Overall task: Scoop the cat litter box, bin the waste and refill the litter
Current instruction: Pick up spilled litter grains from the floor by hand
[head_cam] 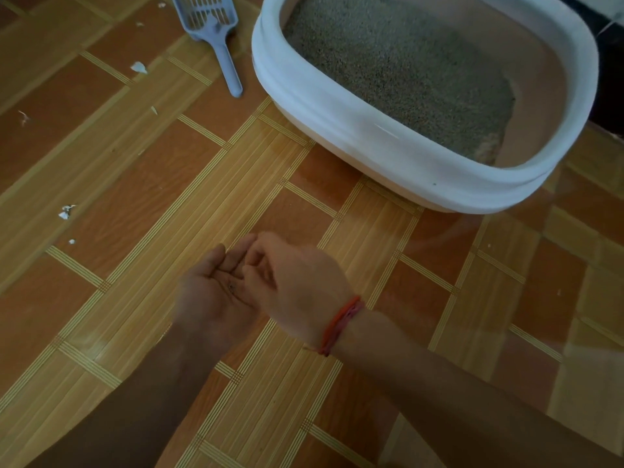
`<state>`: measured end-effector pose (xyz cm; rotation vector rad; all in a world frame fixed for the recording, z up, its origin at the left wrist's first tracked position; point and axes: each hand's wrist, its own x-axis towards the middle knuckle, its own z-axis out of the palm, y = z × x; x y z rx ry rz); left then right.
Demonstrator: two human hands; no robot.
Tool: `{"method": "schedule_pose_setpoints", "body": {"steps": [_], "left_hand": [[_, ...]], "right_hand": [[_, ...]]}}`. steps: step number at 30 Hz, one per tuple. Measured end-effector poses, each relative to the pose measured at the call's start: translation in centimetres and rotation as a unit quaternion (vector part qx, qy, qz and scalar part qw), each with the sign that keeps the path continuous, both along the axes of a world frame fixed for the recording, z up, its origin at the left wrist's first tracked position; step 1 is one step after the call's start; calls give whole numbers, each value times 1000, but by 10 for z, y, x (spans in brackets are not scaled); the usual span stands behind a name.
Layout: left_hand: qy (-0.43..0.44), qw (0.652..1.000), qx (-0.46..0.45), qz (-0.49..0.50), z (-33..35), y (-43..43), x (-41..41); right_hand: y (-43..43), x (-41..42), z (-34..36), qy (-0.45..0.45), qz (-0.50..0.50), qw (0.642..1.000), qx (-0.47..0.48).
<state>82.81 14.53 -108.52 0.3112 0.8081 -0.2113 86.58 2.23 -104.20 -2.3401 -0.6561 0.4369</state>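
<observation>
Head view: white-rimmed litter box [337, 116] of grey litter [388, 62]; left hand [216, 292] palm-up, grip slack; right hand [297, 282], grip unclear.

Oval plastic litter box [337, 113] shows white rim, beige inner walls; its granular litter [388, 62] is speckled grey-brown. Left of box, slotted plastic scoop [216, 32] is pale blue. Under box, wood-grain floor [152, 184] is orange-and-tan, striped.

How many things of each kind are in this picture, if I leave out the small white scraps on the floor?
White oval plastic litter box: 1
Blue-grey slotted plastic scoop: 1
Bare hands: 2, the left hand and the right hand
Red cord wrist band: 1
Total: 5
</observation>
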Motion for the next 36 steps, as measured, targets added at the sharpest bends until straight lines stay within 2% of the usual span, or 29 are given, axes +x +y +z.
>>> {"method": "schedule_pose_setpoints", "body": {"steps": [5,10,13,20,36], "left_hand": [[-16,998,-2,-56,-3,-1,-5],[8,1000,5,18,7,1,1],[16,998,14,54,10,4,4],[19,997,23,69,8,7,8],[8,997,17,70,5,1,21]], "right_hand": [[7,-3,0,-10,14,1000,14],[-6,0,-3,-14,-5,1000,18],[-28,10,-14,-14,-51,999,-10],[-78,43,-48,2,-173,982,-80],[-72,52,-62,-40,-125,987,-90]]}}
